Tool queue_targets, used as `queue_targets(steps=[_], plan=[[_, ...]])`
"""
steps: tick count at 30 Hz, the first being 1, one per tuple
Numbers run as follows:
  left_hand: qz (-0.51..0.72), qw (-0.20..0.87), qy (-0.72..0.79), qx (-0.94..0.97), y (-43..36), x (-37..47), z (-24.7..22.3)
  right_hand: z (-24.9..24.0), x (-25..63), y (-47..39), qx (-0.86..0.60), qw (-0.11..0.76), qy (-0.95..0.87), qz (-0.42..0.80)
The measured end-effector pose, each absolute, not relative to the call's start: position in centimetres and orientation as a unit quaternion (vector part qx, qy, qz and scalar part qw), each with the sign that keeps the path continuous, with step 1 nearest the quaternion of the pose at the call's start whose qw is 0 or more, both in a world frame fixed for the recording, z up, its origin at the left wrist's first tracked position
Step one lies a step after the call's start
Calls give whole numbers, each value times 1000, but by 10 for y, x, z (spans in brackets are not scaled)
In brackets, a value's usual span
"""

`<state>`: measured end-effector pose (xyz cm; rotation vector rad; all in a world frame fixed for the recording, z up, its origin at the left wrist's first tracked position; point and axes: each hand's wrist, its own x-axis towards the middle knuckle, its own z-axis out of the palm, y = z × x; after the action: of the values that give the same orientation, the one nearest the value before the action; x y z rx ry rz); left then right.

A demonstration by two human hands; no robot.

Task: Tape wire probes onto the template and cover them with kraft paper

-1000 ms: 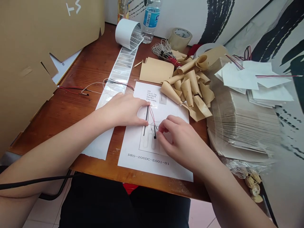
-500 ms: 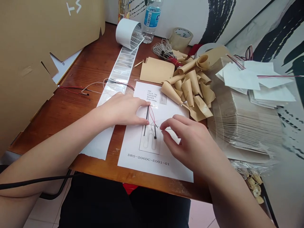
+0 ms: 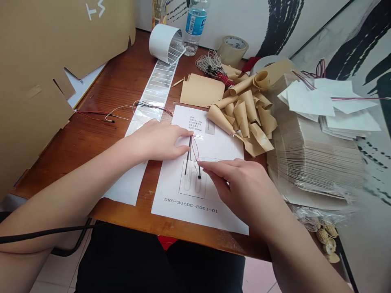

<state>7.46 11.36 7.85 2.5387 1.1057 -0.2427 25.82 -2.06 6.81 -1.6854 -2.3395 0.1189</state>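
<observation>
A printed sheet [image 3: 226, 211] with a drawn rectangle and the text DRS-206DC-E001-01 lies on the table. Black and red wires [image 3: 196, 146] rest on it, their lower ends inside the rectangle. The index fingertip of my left hand [image 3: 160, 140] touches the wires' upper end, its thumb apart from the index finger and beside the black wire. My right hand [image 3: 233, 179] has thumb and index finger closed at the red wire, near its black end. A thin pale lead [image 3: 214, 158] arcs above the right fingers. What exactly lies between those fingertips is partly hidden.
Left of the sheet runs a label strip [image 3: 157, 87] from a roll [image 3: 161, 42], with more wires [image 3: 122, 110] across it. Brown paper rolls [image 3: 241, 116], a bottle [image 3: 195, 24], tape [image 3: 232, 49] and stacked card [image 3: 326, 162] stand behind and right. A cardboard box [image 3: 61, 44] borders the left.
My right hand has moved slightly left, its fingertips now at the wire by the black end. My left thumb has shifted up a little; its index finger stays in place.
</observation>
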Motion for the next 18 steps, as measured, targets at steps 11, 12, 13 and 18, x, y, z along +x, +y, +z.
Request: queue_targets(steps=[11,12,13,18], plan=[[-11,120,402,908,116,80,66,54,250,-17,-574,133,-807,32],[0,123,399,908,116,81,65,52,250,-17,-570,146,-808,29],[12,129,397,909,117,81,64,51,249,-17,-564,156,-810,31],[53,149,396,904,122,82,57,46,245,-19,-548,180,-814,72]])
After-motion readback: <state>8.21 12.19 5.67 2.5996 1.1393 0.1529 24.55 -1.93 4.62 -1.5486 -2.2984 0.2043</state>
